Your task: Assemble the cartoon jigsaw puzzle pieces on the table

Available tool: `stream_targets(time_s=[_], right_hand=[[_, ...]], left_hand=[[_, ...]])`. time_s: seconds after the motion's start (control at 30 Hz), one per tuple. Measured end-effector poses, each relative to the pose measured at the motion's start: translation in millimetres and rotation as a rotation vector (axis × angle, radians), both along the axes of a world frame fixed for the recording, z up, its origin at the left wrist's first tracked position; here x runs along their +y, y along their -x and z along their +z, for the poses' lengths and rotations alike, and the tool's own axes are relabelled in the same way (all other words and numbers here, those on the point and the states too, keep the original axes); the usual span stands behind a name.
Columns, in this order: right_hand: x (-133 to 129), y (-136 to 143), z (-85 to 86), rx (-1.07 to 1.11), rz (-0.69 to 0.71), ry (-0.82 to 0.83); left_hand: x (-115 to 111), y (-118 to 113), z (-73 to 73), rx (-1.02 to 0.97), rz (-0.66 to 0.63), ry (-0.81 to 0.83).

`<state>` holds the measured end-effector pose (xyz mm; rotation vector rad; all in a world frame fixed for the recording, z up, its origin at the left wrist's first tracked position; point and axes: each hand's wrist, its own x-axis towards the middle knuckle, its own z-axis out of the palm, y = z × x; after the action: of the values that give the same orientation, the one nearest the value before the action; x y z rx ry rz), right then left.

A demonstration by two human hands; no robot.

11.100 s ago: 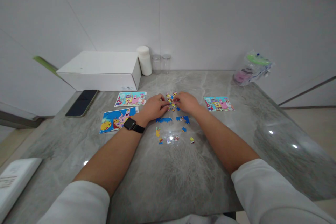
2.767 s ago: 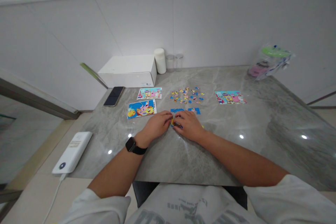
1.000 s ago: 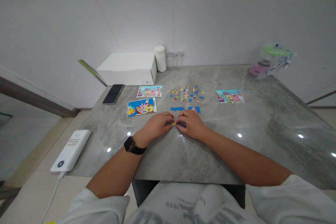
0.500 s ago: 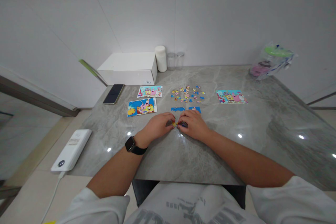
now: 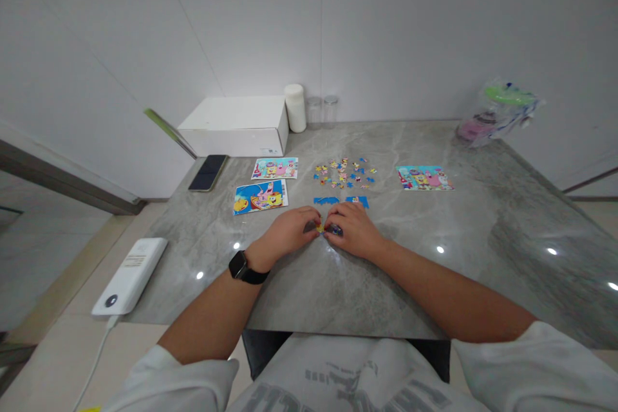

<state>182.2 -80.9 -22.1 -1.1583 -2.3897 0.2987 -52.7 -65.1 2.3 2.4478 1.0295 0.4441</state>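
Observation:
Small yellow puzzle pieces (image 5: 320, 228) show between my fingertips near the middle of the table. My left hand (image 5: 292, 230), with a black watch at its wrist, pinches them from the left. From the right, my right hand (image 5: 354, 229) closes its fingers on them; its palm side is hidden. Just beyond my hands lie two joined blue puzzle strips, a left one (image 5: 327, 201) and a right one (image 5: 358, 200). Several loose puzzle pieces (image 5: 344, 174) are scattered farther back.
Picture cards lie at the left (image 5: 261, 197), behind it (image 5: 275, 168) and at the right (image 5: 425, 177). A phone (image 5: 208, 173), white box (image 5: 234, 125), white bottle (image 5: 295, 108), two glass jars, a plastic bag (image 5: 499, 113) and a power bank (image 5: 130, 275) stand around the table (image 5: 309, 296).
Both hands stay nearly in place; the right fingertips have shifted very slightly, and a bit more yellow shows between the hands.

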Motion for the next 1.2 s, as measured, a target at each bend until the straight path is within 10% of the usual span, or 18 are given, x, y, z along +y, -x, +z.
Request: stream_targets(time_s=[1.2], right_hand=[[1.5, -15.5, 5.9, -0.018, -0.099, -0.004]], left_hand=[[-2.7, -0.1, 4.4, 0.046, 0.001, -0.001]])
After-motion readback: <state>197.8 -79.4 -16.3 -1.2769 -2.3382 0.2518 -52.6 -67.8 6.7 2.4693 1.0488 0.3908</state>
